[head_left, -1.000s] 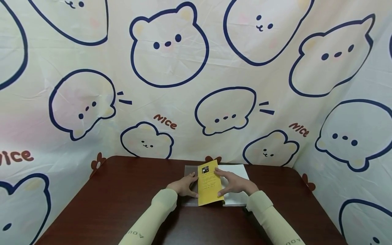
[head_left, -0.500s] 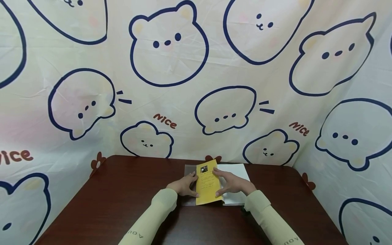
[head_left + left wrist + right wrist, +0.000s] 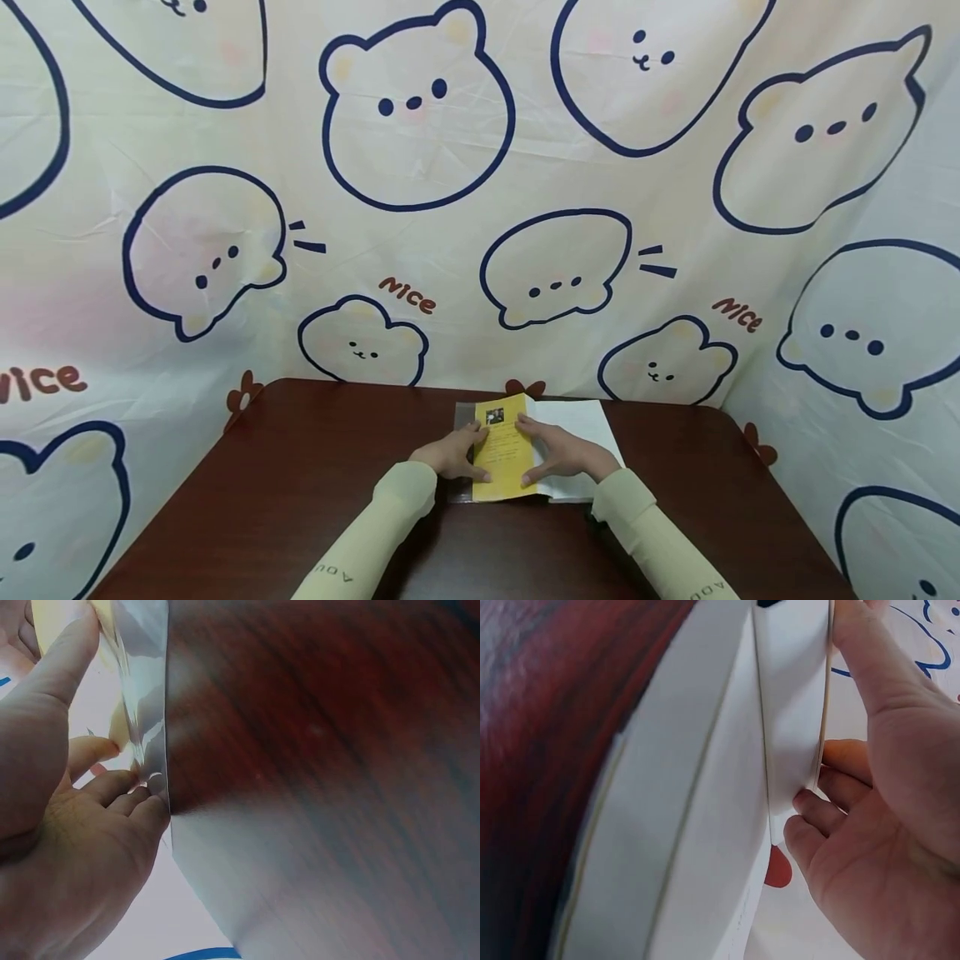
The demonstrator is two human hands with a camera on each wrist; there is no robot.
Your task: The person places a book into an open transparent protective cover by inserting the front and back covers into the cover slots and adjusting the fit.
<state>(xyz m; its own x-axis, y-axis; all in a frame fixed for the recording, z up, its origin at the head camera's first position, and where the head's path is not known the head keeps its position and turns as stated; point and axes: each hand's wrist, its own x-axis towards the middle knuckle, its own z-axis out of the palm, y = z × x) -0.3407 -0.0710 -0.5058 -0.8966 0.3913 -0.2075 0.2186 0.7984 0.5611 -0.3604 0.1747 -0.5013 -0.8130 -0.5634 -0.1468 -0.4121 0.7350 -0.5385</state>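
A book lies on the table with its yellow cover flap showing a small photo and lines of text. A clear plastic book cover sticks out past the flap's left side and appears shiny in the left wrist view. My left hand holds the clear cover at the flap's left edge, thumb low and fingers higher. My right hand grips the flap near its right edge, with thumb and fingers apart. The flap's white back shows in the right wrist view. Finger contact is partly hidden.
White book pages lie to the right, partly under the right hand. The dark brown table extends around the book. A fabric backdrop with cartoon outlines hangs behind and beside the table.
The yellow flap has moved left with my right hand and now covers more of the clear cover. It also sits straighter. My left hand has hardly moved.
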